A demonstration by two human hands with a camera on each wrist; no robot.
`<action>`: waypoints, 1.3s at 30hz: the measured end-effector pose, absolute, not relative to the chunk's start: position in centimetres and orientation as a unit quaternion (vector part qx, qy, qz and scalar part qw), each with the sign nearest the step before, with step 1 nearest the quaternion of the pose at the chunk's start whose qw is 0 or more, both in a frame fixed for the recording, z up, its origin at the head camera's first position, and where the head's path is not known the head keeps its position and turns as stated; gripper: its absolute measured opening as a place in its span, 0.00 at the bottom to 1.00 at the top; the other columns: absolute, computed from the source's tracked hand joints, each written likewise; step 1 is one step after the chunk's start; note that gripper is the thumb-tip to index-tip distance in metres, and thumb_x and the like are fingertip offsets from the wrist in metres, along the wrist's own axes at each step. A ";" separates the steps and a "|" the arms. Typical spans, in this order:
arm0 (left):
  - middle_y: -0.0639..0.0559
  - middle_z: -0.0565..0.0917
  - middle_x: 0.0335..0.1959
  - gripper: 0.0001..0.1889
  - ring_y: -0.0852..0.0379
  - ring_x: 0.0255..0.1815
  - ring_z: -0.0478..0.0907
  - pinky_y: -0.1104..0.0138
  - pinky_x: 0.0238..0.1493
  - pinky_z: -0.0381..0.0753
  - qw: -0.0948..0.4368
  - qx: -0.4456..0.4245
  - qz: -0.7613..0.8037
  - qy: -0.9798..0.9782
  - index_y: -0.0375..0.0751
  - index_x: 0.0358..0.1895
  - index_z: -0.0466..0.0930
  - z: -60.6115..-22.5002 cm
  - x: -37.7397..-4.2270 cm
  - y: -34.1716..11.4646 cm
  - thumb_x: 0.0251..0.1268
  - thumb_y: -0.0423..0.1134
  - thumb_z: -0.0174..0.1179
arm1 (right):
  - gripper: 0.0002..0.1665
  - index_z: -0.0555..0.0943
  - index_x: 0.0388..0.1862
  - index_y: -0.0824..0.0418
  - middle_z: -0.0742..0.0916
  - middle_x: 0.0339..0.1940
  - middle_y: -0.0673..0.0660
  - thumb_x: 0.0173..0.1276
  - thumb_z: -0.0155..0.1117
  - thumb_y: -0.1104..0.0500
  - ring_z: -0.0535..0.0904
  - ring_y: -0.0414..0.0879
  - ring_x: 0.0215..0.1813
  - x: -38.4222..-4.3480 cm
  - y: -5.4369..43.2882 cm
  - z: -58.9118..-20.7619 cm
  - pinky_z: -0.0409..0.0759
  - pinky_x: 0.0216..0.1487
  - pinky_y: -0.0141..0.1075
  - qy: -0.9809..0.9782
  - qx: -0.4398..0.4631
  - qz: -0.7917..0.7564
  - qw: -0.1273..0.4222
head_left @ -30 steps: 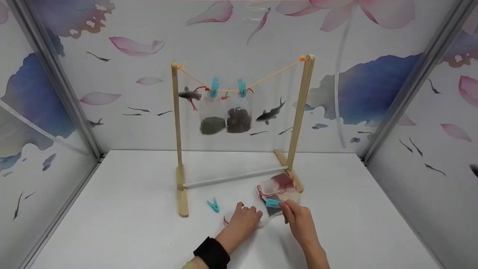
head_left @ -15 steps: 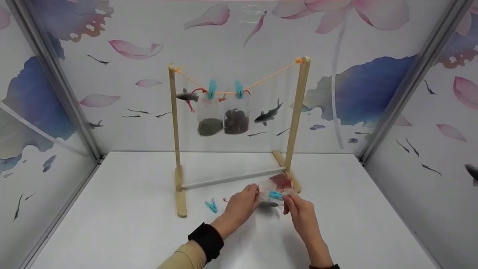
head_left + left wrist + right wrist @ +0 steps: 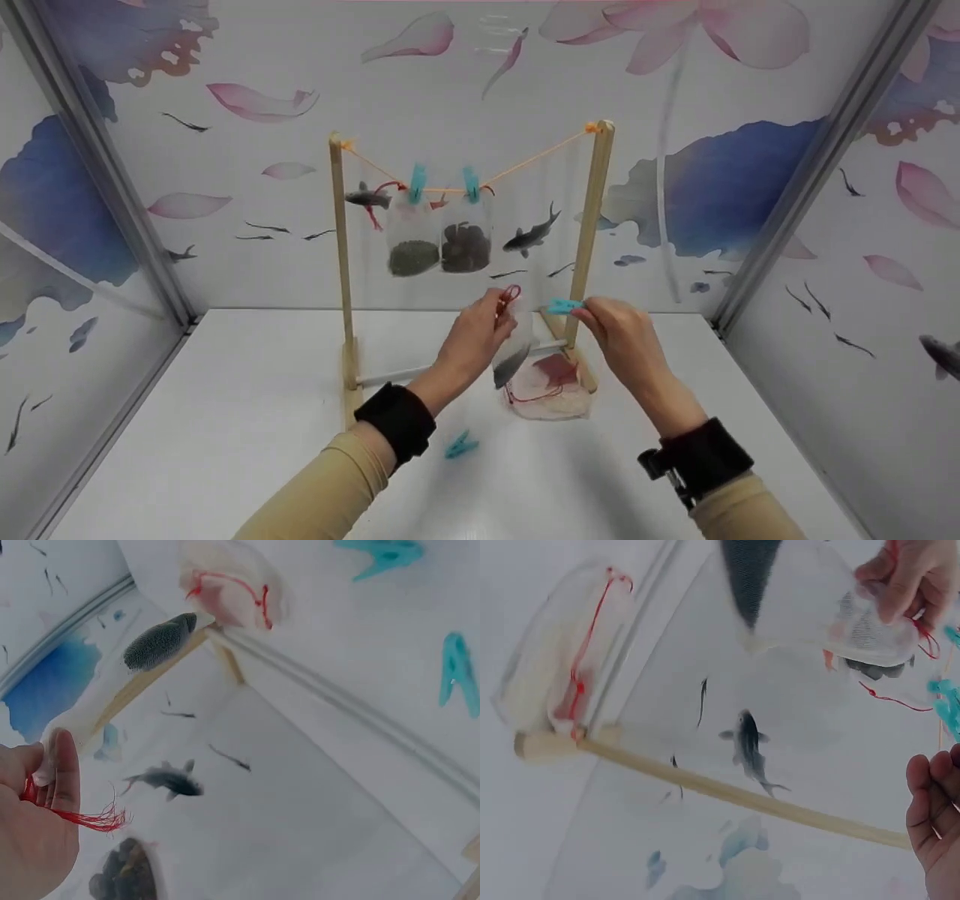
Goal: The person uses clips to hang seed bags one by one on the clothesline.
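Observation:
My left hand [image 3: 474, 334] grips a white mesh drawstring bag [image 3: 514, 356] by its gathered top, where red cord pokes out. The bag hangs tilted over the table with dark grains [image 3: 160, 641] in its bottom. To its right, my right hand [image 3: 628, 341] pinches a blue clothespin [image 3: 561, 306], held level and pointing left toward the bag. Above both hands runs an orange line [image 3: 536, 159]. Two filled mesh bags hang from it side by side, one with greenish contents [image 3: 414, 257], one with dark brown lumps [image 3: 466, 247], each under a blue clothespin [image 3: 471, 184].
The line is tied between wooden posts [image 3: 592, 217] joined low down by a white rod [image 3: 394, 375]. Red-corded mesh bags [image 3: 555, 401] lie by the right foot. A loose clothespin [image 3: 461, 445] lies nearer me; the left wrist view shows another clothespin [image 3: 459, 671].
My left hand has taken up the bag of dark grains from the table and raised it toward the line. My right hand has risen alongside with its clothespin. A loose clothespin has come into view.

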State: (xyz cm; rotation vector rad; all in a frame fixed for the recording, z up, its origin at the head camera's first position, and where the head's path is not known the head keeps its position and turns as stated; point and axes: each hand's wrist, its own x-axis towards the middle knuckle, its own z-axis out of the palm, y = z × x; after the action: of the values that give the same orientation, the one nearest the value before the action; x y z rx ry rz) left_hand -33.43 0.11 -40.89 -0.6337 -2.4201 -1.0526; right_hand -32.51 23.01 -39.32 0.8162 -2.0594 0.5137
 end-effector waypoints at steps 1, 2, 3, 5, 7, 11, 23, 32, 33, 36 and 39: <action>0.41 0.85 0.39 0.10 0.50 0.39 0.86 0.61 0.39 0.85 0.218 -0.228 -0.377 -0.871 0.35 0.51 0.74 -39.9 -33.9 0.0 0.71 0.33 0.59 | 0.18 0.70 0.25 0.61 0.69 0.17 0.52 0.73 0.58 0.54 0.63 0.42 0.21 -33.2 22.9 -38.3 0.62 0.23 0.32 -0.818 0.337 0.184 0.429; 0.41 0.86 0.40 0.10 0.49 0.41 0.86 0.60 0.41 0.85 0.222 -0.226 -0.373 -0.872 0.35 0.51 0.74 -39.0 -34.4 0.0 0.71 0.34 0.59 | 0.18 0.70 0.26 0.61 0.69 0.16 0.53 0.74 0.58 0.53 0.65 0.44 0.20 -33.9 22.8 -37.3 0.63 0.23 0.34 -0.814 0.346 0.166 0.436; 0.40 0.86 0.41 0.10 0.48 0.43 0.86 0.58 0.43 0.85 0.226 -0.224 -0.370 -0.873 0.35 0.51 0.74 -38.0 -34.9 -0.1 0.72 0.34 0.59 | 0.19 0.70 0.26 0.61 0.70 0.16 0.54 0.73 0.58 0.52 0.66 0.47 0.20 -34.6 22.7 -36.2 0.64 0.22 0.36 -0.811 0.354 0.148 0.442; 0.39 0.86 0.41 0.09 0.47 0.44 0.86 0.57 0.43 0.85 0.233 -0.220 -0.361 -0.876 0.34 0.50 0.74 -36.3 -35.8 -0.1 0.74 0.35 0.57 | 0.18 0.71 0.26 0.62 0.71 0.16 0.55 0.72 0.60 0.52 0.69 0.51 0.20 -35.8 22.4 -34.1 0.67 0.22 0.39 -0.806 0.360 0.113 0.456; 0.39 0.87 0.41 0.09 0.46 0.44 0.86 0.56 0.43 0.85 0.239 -0.216 -0.349 -0.880 0.33 0.49 0.75 -34.8 -36.7 0.1 0.75 0.36 0.55 | 0.16 0.73 0.27 0.62 0.74 0.16 0.57 0.70 0.62 0.53 0.72 0.53 0.20 -36.8 22.0 -32.1 0.70 0.22 0.41 -0.802 0.362 0.083 0.467; 0.40 0.88 0.41 0.09 0.47 0.42 0.87 0.57 0.42 0.85 0.255 -0.192 -0.322 -0.891 0.34 0.47 0.78 -32.6 -38.2 0.6 0.76 0.38 0.54 | 0.16 0.76 0.29 0.63 0.78 0.17 0.59 0.70 0.62 0.53 0.73 0.55 0.21 -38.3 21.0 -28.5 0.73 0.23 0.42 -0.805 0.352 0.045 0.476; 0.51 0.90 0.33 0.13 0.52 0.30 0.86 0.61 0.32 0.85 0.337 -0.109 -0.127 -0.926 0.49 0.40 0.89 -29.3 -41.5 1.0 0.70 0.51 0.60 | 0.21 0.75 0.30 0.66 0.82 0.24 0.63 0.74 0.55 0.49 0.82 0.60 0.32 -42.0 16.9 -22.6 0.82 0.34 0.47 -0.868 0.304 0.000 0.394; 0.44 0.90 0.34 0.08 0.51 0.31 0.88 0.63 0.28 0.85 0.355 -0.106 -0.156 -0.916 0.37 0.41 0.85 -28.9 -42.7 1.2 0.73 0.35 0.56 | 0.18 0.76 0.35 0.66 0.85 0.30 0.64 0.75 0.56 0.51 0.84 0.63 0.38 -43.4 16.4 -21.3 0.85 0.39 0.52 -0.898 0.305 -0.046 0.315; 0.44 0.90 0.34 0.08 0.51 0.31 0.88 0.64 0.28 0.85 0.354 -0.102 -0.160 -0.916 0.36 0.41 0.85 -28.8 -42.8 1.2 0.73 0.33 0.55 | 0.17 0.76 0.36 0.66 0.85 0.30 0.64 0.75 0.56 0.51 0.83 0.63 0.38 -43.5 16.5 -21.2 0.85 0.40 0.53 -0.898 0.311 -0.050 0.307; 0.45 0.90 0.34 0.08 0.52 0.32 0.88 0.64 0.29 0.85 0.352 -0.084 -0.164 -0.918 0.36 0.39 0.85 -28.6 -43.2 1.3 0.73 0.33 0.56 | 0.16 0.76 0.35 0.65 0.85 0.30 0.64 0.75 0.58 0.53 0.83 0.64 0.37 -43.7 16.7 -21.1 0.85 0.42 0.53 -0.900 0.328 -0.049 0.283; 0.47 0.91 0.35 0.08 0.52 0.32 0.88 0.64 0.30 0.85 0.353 -0.066 -0.167 -0.918 0.38 0.39 0.85 -28.4 -43.4 1.5 0.72 0.38 0.59 | 0.16 0.76 0.34 0.65 0.83 0.28 0.63 0.74 0.57 0.52 0.83 0.63 0.37 -43.9 16.9 -20.9 0.84 0.43 0.53 -0.906 0.331 -0.044 0.261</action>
State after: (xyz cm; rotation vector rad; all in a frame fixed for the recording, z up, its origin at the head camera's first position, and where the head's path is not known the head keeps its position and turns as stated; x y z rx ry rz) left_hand -43.38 1.46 -28.36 -0.1695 -2.3749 -0.4328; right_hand -43.85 16.88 -20.93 0.8956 -2.4528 -0.1180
